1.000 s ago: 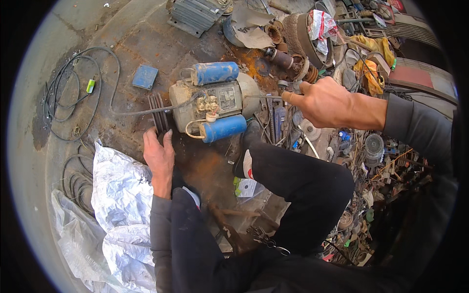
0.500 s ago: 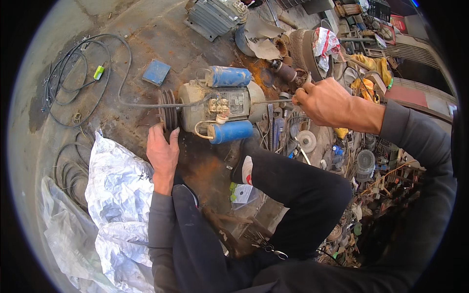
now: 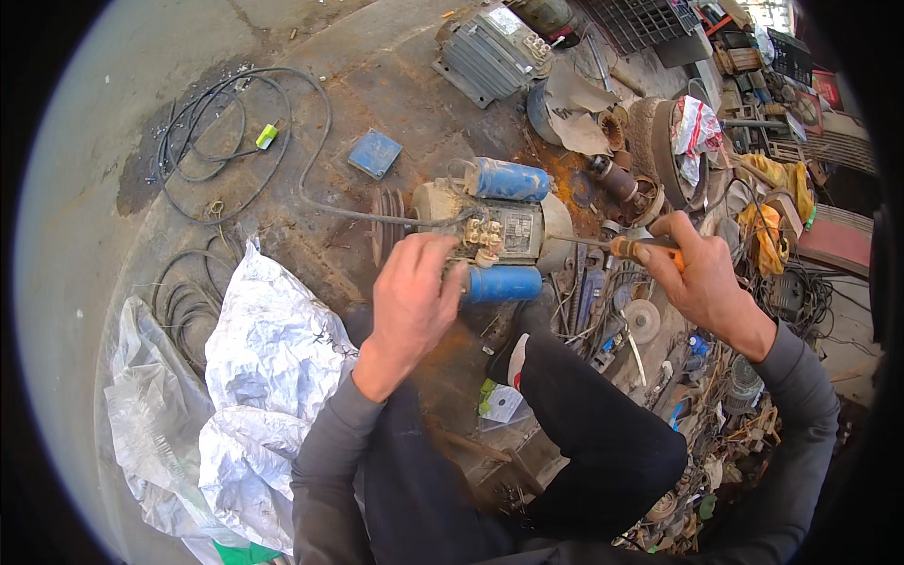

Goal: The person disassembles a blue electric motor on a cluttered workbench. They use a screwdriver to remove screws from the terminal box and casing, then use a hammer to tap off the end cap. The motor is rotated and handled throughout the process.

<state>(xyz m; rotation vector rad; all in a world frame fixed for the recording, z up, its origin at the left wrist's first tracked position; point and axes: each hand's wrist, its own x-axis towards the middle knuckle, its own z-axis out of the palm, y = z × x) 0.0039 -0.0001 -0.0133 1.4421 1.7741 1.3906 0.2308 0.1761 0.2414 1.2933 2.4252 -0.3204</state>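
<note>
Motor [image 3: 521,229], one, tan and dusty: on the stained ground [image 3: 330,254] in front of the person, its terminal block [image 3: 482,232] facing up, a position that probably leaves the wiring within reach. Two blue cylinders, on opposite sides of the body: the far one [image 3: 508,179] and the near one [image 3: 508,283]. Pulley [image 3: 384,224], one, grooved, at the motor's left end. Cable [image 3: 315,202], one, dark: crosses above the pulley to the terminals, its slack coiled on open ground at the far left, seemingly to stay clear of the hands; green plug [image 3: 266,137] by the coil. Screwdriver [image 3: 650,250], one, orange-handled: gripped in the closed right hand [image 3: 706,282], shaft level and pointing at the motor's right end, a hold that appears to suit aiming the tip; contact there cannot be told. Left hand [image 3: 414,297], palm down over the motor's near left corner, fingers loosely bent, perhaps for steadying; whether they touch or pinch anything cannot be told. Blue plate [image 3: 375,154], one, square: flat beyond the pulley, apart from the motor. White sack [image 3: 273,330], one, crumpled, left of the left forearm.
</note>
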